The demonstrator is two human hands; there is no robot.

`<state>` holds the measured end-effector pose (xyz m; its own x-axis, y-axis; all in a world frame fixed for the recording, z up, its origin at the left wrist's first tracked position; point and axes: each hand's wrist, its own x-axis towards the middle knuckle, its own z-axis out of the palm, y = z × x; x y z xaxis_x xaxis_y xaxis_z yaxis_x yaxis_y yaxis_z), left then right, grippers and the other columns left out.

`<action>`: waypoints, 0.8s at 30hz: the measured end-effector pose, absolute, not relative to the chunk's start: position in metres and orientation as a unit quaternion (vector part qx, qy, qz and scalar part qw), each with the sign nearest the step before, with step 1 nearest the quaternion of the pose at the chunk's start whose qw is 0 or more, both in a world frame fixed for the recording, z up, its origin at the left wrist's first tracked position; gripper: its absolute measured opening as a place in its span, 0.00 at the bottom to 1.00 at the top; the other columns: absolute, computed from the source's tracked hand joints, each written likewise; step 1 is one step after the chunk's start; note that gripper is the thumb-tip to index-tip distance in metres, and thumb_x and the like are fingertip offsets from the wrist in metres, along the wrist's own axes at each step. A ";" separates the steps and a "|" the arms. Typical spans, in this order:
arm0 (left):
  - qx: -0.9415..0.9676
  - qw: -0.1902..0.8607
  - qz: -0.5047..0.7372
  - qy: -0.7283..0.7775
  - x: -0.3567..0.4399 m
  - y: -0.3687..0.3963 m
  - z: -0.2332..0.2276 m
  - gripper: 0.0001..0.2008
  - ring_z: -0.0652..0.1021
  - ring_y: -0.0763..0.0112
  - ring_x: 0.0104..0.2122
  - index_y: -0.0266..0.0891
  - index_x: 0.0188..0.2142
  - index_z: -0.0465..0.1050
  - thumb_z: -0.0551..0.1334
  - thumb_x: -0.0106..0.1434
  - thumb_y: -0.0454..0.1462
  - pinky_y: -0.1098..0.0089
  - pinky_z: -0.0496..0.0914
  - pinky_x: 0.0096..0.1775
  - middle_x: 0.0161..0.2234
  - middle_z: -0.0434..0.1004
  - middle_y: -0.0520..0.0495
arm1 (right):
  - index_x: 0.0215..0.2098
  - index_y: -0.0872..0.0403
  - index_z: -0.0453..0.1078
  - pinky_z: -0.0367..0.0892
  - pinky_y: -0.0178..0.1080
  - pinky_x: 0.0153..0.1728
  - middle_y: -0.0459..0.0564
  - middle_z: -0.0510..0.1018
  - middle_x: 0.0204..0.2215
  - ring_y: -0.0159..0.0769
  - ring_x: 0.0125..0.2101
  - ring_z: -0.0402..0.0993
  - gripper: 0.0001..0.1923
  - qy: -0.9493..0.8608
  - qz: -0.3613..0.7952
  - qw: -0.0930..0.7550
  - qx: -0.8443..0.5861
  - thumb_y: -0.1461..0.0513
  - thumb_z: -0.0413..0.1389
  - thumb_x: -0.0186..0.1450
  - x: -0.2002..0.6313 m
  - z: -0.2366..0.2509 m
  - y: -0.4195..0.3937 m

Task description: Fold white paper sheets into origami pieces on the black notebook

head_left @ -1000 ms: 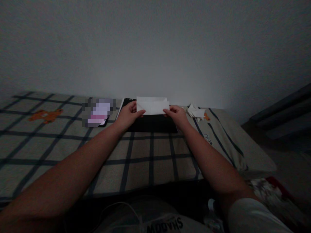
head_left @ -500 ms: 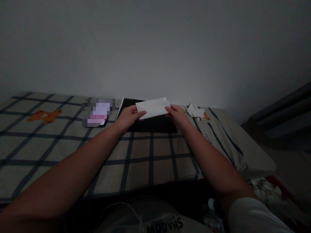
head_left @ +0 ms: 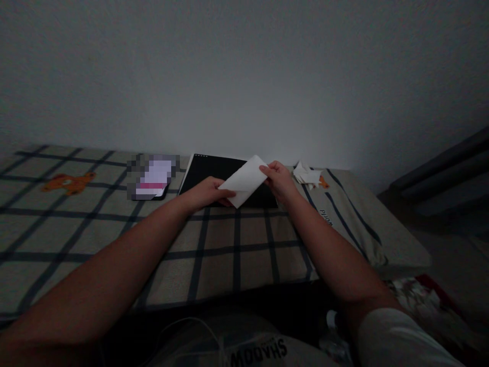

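Stretching over the soft checked bedcover [head_left: 237, 255], both hands pinch a smooth folded white paper [head_left: 244, 181]: left hand [head_left: 208, 192] at its low corner, right hand [head_left: 278, 179] at its raised edge. It tilts above a flat black pad [head_left: 214, 171]; beyond lie crumpled white scraps [head_left: 307, 175].

The room is dim, lit weakly and evenly. A plain pale wall [head_left: 244, 76] fills the upper half of the view, rising straight behind the spot where the grip is. Below it spreads a bed [head_left: 237, 255] covered in beige cloth checked with dark lines, running toward the viewer and far out to the left. An orange cartoon figure [head_left: 69, 182] is printed on the cloth well off to the left. To the right, past the bed's edge, lies shadowed floor [head_left: 454, 255] and a dark slanting piece of furniture [head_left: 443, 168].
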<state>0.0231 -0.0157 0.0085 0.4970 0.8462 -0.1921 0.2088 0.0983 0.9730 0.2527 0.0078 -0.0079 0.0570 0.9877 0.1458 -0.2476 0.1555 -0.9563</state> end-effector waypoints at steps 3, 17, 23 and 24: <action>0.650 0.568 0.276 0.423 0.022 -0.014 0.008 0.13 0.79 0.66 0.32 0.35 0.36 0.78 0.69 0.52 0.40 0.66 0.73 0.37 0.34 0.82 0.45 | 0.26 0.51 0.59 0.63 0.33 0.28 0.39 0.68 0.22 0.28 0.25 0.66 0.20 -0.476 0.493 0.603 -0.409 0.56 0.67 0.49 0.252 -0.009 0.007; 0.651 0.455 0.431 0.428 0.014 0.000 -0.004 0.19 0.79 0.63 0.37 0.35 0.38 0.77 0.69 0.51 0.46 0.65 0.70 0.42 0.39 0.82 0.42 | 0.34 0.52 0.71 0.71 0.37 0.37 0.47 0.81 0.34 0.34 0.35 0.76 0.15 -0.433 0.597 0.559 -0.378 0.54 0.65 0.53 0.202 0.010 0.011; 0.627 0.514 0.422 0.405 0.013 0.002 -0.008 0.19 0.78 0.66 0.34 0.35 0.36 0.77 0.70 0.49 0.46 0.66 0.71 0.39 0.36 0.82 0.44 | 0.34 0.54 0.74 0.71 0.38 0.43 0.51 0.82 0.37 0.35 0.37 0.78 0.13 -0.431 0.580 0.578 -0.379 0.58 0.66 0.53 0.196 -0.004 0.012; 0.630 0.522 0.409 0.403 0.013 0.002 -0.008 0.19 0.78 0.67 0.33 0.35 0.37 0.77 0.70 0.50 0.45 0.68 0.70 0.38 0.35 0.81 0.45 | 0.34 0.55 0.74 0.71 0.38 0.43 0.51 0.82 0.38 0.35 0.38 0.78 0.13 -0.433 0.573 0.583 -0.378 0.58 0.66 0.52 0.197 -0.006 0.013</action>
